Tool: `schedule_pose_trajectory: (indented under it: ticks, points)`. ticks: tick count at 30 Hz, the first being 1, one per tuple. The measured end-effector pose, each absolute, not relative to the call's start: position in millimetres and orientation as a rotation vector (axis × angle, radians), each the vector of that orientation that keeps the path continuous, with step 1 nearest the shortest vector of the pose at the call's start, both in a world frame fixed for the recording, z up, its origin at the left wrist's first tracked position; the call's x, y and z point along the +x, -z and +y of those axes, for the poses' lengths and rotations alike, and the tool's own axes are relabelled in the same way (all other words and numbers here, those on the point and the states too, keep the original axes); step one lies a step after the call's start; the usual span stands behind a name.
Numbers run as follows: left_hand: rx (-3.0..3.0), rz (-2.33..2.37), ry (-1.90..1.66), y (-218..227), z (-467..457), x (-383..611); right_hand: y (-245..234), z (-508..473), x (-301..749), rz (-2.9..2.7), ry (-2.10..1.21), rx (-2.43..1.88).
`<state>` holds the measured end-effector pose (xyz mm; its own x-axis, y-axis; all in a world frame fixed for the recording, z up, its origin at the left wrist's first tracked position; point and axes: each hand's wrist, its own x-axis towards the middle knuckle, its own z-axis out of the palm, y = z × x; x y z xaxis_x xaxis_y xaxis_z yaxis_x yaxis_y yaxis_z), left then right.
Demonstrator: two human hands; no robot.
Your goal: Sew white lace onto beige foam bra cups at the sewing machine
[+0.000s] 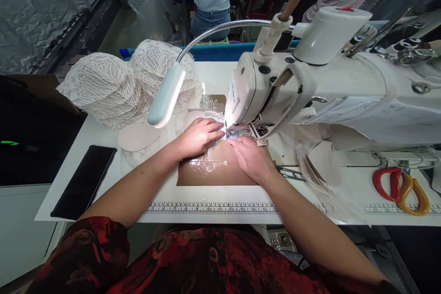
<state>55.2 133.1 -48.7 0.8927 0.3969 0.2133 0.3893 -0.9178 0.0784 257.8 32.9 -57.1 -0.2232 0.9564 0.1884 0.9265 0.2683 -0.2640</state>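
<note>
A white sewing machine (241, 89) has its needle area under a bright light. My left hand (201, 137) lies flat, fingers stretched toward the needle, on a pale lace piece (214, 115) with a smooth beige cup-shaped part (192, 118) beside it. On the other side of the needle, my right hand (253, 156) has its fingers drawn together, the tips close to the presser foot. What those fingertips pinch is too small and glared to make out. Beneath both hands is brown, shiny tape-covered sheeting (210, 172) on the table.
Stacks of lace pieces (103, 85) stand at the left behind a lamp (167, 96) on a bendy neck. A black phone (84, 181) lies at the left edge. Right are more beige pieces (325, 163) and red-and-yellow-handled scissors (401, 188). A ruler strip (210, 208) runs along the front. People sit beyond.
</note>
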Motion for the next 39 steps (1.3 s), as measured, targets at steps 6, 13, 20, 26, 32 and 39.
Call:
schedule_pose_trajectory:
  ticks: [6,13,20,26,32,39]
  points:
    - [3.059,0.846,-0.223,33,116,53,51,32,259,-2.204,-0.190,-1.685]
    - [2.929,0.822,-0.185,28,106,56,48,32,260,-2.176,-0.229,-1.682]
    - [2.734,0.664,-0.284,28,106,53,47,29,259,-2.151,-0.265,-1.682]
    - [2.807,0.569,-0.339,36,105,54,50,28,257,-2.234,-0.211,-1.669]
    - [2.979,0.511,-0.266,44,106,55,53,28,255,-2.332,-0.074,-1.677]
    - [3.036,0.490,-0.332,45,109,57,52,30,250,-2.345,-0.017,-1.745]
